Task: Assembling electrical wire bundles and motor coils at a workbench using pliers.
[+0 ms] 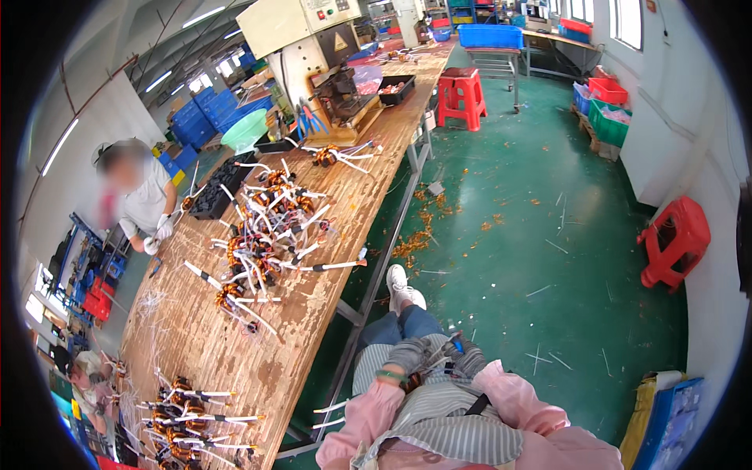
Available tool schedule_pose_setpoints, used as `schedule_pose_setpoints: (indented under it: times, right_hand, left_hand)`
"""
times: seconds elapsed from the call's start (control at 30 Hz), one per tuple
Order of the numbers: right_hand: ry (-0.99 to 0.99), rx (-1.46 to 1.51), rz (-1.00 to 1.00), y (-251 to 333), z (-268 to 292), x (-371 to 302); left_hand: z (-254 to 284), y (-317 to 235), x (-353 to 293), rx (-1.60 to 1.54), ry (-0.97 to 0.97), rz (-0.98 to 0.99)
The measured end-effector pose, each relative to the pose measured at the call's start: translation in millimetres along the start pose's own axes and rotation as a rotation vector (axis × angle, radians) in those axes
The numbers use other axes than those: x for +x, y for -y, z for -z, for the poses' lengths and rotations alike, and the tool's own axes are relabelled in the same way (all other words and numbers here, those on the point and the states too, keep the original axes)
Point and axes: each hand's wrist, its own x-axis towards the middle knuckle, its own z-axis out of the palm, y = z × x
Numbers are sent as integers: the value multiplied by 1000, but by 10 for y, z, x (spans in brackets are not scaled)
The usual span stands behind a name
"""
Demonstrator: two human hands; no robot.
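Observation:
My left hand [409,356], in a grey glove, is closed over my lap around a copper-wound coil [410,382], mostly hidden by the glove and apron. White sleeved leads [330,407] stick out left of my forearm and seem to belong to it. My right hand [468,360], also gloved, is closed beside it on a small tool with a blue part [456,343]; its exact kind is too small to tell. On the wooden bench [313,313] to my left lies a heap of similar coils with white leads [270,223].
More coils [184,423] lie at the bench's near end. A press machine [313,70], blue-handled pliers [312,121] and a black crate [215,192] stand farther up. A co-worker [141,196] works across the bench. Red stools [680,241] and scraps are on the green floor.

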Motion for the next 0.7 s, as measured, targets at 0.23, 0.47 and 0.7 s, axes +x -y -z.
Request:
schedule_pose_setpoints:
  times: [0.23,0.47,0.7]
  right_hand:
    - [-608,1012,-513,-274,610,-66]
    - [-499,1227,-616,-167,1019,-258]
    - [-171,1060,-832,23,652,-477]
  left_hand:
    - [-450,76,226,-269,212,-45]
    - [-371,-4,1,-752,-29,54]
    - [-285,-158,5,-1310,43,-250]
